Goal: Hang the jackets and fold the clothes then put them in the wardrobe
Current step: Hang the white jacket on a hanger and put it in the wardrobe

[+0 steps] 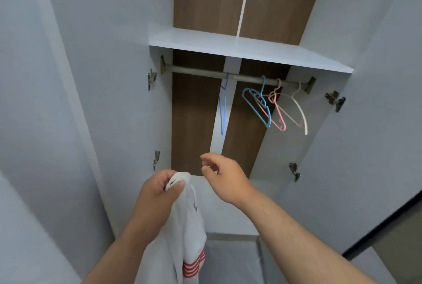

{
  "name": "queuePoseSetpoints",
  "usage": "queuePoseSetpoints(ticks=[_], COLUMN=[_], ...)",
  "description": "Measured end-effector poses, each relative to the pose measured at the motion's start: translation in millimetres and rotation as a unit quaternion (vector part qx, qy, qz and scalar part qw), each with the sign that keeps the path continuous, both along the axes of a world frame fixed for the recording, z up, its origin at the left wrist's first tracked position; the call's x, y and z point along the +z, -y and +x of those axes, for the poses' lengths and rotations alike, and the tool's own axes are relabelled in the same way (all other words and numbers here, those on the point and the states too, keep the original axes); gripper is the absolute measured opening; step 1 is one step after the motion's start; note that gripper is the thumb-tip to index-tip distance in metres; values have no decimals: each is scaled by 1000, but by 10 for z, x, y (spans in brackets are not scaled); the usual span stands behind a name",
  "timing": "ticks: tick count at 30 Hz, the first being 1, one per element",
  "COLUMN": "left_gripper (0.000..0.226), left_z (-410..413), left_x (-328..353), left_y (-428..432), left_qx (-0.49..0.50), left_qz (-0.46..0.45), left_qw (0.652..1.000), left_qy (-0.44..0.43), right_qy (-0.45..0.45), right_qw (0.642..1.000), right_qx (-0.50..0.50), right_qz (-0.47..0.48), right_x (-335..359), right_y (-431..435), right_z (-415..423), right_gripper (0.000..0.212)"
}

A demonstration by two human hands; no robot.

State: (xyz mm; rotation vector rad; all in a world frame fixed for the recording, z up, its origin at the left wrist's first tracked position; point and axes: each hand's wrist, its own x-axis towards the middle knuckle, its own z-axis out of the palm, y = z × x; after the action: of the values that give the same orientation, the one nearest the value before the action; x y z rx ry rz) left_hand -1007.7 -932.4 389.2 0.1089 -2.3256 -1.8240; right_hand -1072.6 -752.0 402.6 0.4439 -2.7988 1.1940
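White soft cloth with red stripes near its lower hem, the limp white garment (182,226) hangs bunched from the left hand (157,192), whose fingers (162,177) and thumb curl tight around its gathered top (a dark trim shows in the folds). It drops straight down beside the left forearm, below and in front of the wardrobe's opening. The right hand (225,175) hovers just to the right, apart from the cloth, fingers loosely curved and holding nothing I can make out.

Ahead stands the tall white laminate wardrobe (127,101), both flat doors swung wide, its brown wood-grain back panel (194,123) split by a pale vertical strip. A smooth white shelf (239,48) spans the top; under its front edge runs a round grey metal rod (194,71). On it hang a thin blue wire hanger (223,110) near the middle and, bunched at the right end, a chunky turquoise plastic hanger (257,106), a pink plastic hanger (277,112) and a cream curved hanger (301,114). Open rod runs from the left bracket to the blue one.
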Motion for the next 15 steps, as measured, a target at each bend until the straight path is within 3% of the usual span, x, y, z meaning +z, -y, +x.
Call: queuePoseSetpoints(ticks=[6, 15], left_gripper=[26, 8], left_z=[-611, -1575], left_x=[-32, -132], left_y=[-518, -1107], left_qx=[-29, 3], left_qz=[49, 54], left_qw=[998, 997], left_qy=[11, 54], right_qy=[15, 41], right_qw=[993, 989], right_qx=[-86, -99], right_qz=[-73, -102], right_x=[-99, -265], right_y=[-720, -1454], right_z=[-447, -1606], right_gripper=[29, 31])
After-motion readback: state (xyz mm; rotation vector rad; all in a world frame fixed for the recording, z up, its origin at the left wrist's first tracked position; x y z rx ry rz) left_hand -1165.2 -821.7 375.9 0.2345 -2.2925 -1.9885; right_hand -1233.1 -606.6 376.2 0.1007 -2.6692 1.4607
